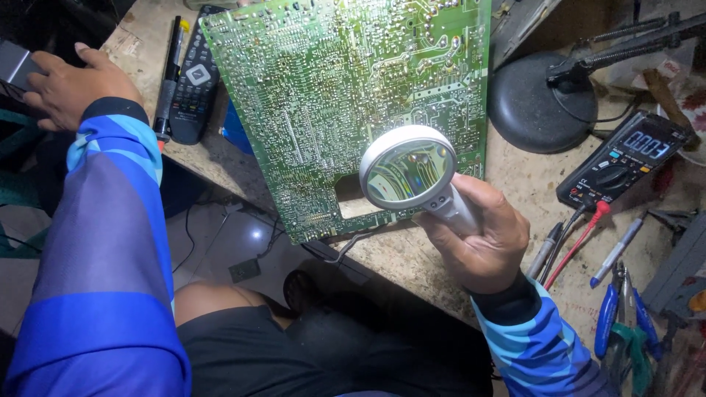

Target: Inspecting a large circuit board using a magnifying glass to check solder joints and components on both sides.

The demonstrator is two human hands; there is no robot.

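A large green circuit board (346,95) lies solder side up on a worn workbench (412,257), its near edge hanging over the bench front. My right hand (482,235) grips the white handle of a lit round magnifying glass (409,167), held over the board's lower right part beside a rectangular cut-out. My left hand (70,84) rests far left at the bench corner, fingers curled against a dark object (16,65) at the frame edge; whether it grips that object is unclear.
A black remote control (195,77) and a pen-like tool (168,81) lie left of the board. At right: a black round lamp base (540,103), a multimeter (625,158) with red and black probes (570,242), a screwdriver (616,251), blue-handled pliers (625,323).
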